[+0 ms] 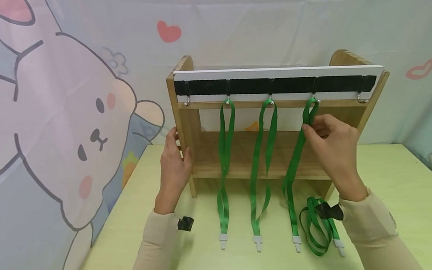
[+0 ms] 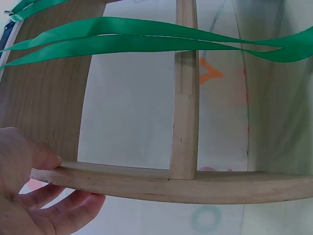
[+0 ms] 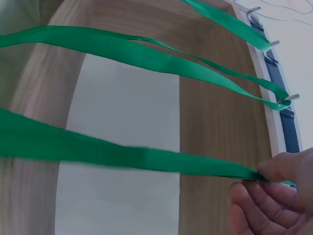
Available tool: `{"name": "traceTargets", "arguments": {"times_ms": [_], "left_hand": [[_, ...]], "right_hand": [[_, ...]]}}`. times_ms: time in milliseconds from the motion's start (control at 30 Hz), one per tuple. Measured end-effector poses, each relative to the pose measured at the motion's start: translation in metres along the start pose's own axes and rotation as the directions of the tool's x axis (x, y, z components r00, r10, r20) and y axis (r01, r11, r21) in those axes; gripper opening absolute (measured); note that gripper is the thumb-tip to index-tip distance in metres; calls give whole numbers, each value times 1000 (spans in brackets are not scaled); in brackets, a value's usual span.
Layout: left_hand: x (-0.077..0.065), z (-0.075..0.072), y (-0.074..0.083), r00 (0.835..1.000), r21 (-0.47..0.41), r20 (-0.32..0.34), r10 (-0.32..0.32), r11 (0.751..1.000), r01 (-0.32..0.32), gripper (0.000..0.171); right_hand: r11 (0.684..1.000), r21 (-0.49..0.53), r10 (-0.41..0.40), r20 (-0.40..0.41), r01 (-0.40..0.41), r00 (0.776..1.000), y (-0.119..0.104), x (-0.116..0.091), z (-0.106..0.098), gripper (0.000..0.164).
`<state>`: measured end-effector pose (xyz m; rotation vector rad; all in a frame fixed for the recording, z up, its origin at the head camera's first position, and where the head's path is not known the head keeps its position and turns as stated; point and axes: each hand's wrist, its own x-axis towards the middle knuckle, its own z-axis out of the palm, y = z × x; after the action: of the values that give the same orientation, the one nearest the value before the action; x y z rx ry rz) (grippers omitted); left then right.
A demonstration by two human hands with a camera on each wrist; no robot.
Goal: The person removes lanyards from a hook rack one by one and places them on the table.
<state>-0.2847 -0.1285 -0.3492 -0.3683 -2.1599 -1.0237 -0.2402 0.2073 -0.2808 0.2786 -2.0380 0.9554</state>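
My right hand (image 1: 333, 145) pinches a green lanyard (image 1: 293, 169) between thumb and fingers, just under the fourth hook from the left. This lanyard's loop is on that hook, and its white clip (image 1: 296, 243) hangs at the bottom. In the right wrist view the thumb (image 3: 281, 166) presses on the ribbon. My left hand (image 1: 174, 165) grips the left side panel of the wooden shelf (image 1: 185, 137), thumb on one face and fingers on the other. Two more green lanyards, one on the left (image 1: 225, 152) and one in the middle (image 1: 256, 163), hang from the second and third hooks.
A coiled green lanyard (image 1: 315, 238) lies on the pale yellow table (image 1: 386, 176), below my right wrist. Across the shelf's top front runs a white board (image 1: 280, 74) with a black strip and several metal hooks. The far-left hook (image 1: 187, 99) and far-right hook (image 1: 361, 98) hold nothing.
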Motion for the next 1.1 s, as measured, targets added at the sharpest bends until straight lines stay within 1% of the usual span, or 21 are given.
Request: {"name": "traceTargets", "arguments": {"times_ms": [300,400,567,667,900,1100], "left_hand": [[-6,3,-1,1000,6,0,-21,1000,20,55],[-7,4,-1,1000,5,-4,-21,1000,21,56],[-6,7,0,1000,0,0,-5,1000,5,56],[-5,6,1,1000,4,-6,6,1000,-6,56],[-1,1,2,1000,14,-9,12,1000,-12,56],[0,-1,1,1000,14,-2,11,1000,-11,56]], "right_hand": [[999,14,-49,-39,50,998,-7,2,-6,9],[999,8,-43,-46,44,998,-9,1,-11,10],[1000,-8,-28,-54,28,998,-7,-4,-20,11],[1000,-1,-31,-42,31,999,-5,-8,-22,10],[998,50,-41,9,40,999,2,-22,-16,9],[998,59,-9,60,6,998,5,-36,-12,8]]}}
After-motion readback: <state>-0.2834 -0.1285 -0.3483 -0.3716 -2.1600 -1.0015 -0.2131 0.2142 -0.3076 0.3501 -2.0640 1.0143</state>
